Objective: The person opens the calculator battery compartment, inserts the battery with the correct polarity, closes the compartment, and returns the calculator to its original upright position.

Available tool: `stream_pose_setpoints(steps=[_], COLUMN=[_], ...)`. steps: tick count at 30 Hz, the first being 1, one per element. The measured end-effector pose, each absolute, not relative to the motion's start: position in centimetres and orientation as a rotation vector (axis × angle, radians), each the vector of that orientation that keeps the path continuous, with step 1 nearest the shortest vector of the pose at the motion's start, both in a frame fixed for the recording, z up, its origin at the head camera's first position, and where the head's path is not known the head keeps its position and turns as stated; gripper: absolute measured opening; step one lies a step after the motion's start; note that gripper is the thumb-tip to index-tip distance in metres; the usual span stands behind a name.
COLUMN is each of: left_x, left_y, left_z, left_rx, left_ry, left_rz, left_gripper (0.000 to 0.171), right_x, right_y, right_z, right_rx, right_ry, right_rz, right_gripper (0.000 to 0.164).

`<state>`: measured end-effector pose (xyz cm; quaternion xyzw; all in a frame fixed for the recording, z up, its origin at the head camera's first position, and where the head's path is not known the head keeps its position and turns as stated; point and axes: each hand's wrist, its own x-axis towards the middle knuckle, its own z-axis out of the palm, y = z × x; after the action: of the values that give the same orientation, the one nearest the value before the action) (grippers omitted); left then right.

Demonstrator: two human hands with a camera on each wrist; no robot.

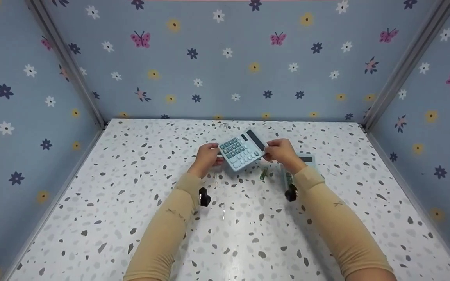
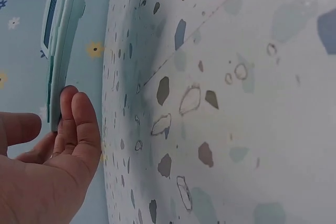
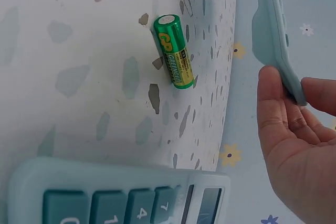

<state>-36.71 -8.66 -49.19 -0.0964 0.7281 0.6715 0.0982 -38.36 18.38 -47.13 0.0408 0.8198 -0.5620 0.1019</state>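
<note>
A light blue calculator (image 1: 237,153) is held up above the table, tilted, its keys facing the head camera. My left hand (image 1: 205,158) holds its left edge, with fingers (image 2: 83,119) behind it and the thumb on the key side. At the display end, my right hand (image 1: 281,151) pinches a corner between thumb and fingers. Below the held calculator lies a green AA battery (image 3: 174,53) on the table. A second light blue calculator (image 3: 121,177) rests on the table beneath my right wrist, partly hidden by the forearm in the head view.
The white speckled tabletop (image 1: 104,203) is enclosed by blue flowered panels (image 1: 225,74) at the back and both sides. Grey metal posts (image 1: 66,58) stand at the back corners. A dark wrist camera (image 1: 204,197) sticks out from the left sleeve.
</note>
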Motion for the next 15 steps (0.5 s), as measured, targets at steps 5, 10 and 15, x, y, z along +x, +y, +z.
stream_pose_setpoints(steps=[5,10,15], left_x=[-35.9,-35.3,-34.8], left_y=[-8.9,-8.9,-9.1], left_z=[-49.0,-48.8,-48.9], left_rx=[-0.232,-0.221,-0.205], left_ry=[2.157,2.130,2.136], left_rz=[1.965,1.984,1.972], left_gripper=[0.043,0.042,0.041], right_x=[-37.7,-37.0,-36.5], right_y=[18.7,19.0,19.1], right_z=[-47.2,-47.1,-46.8], right_rx=[0.040,0.012,0.017], right_ry=[2.413,2.399,2.437], right_rz=[-1.689,-1.705,-1.663], right_gripper=[0.043,0.044,0.041])
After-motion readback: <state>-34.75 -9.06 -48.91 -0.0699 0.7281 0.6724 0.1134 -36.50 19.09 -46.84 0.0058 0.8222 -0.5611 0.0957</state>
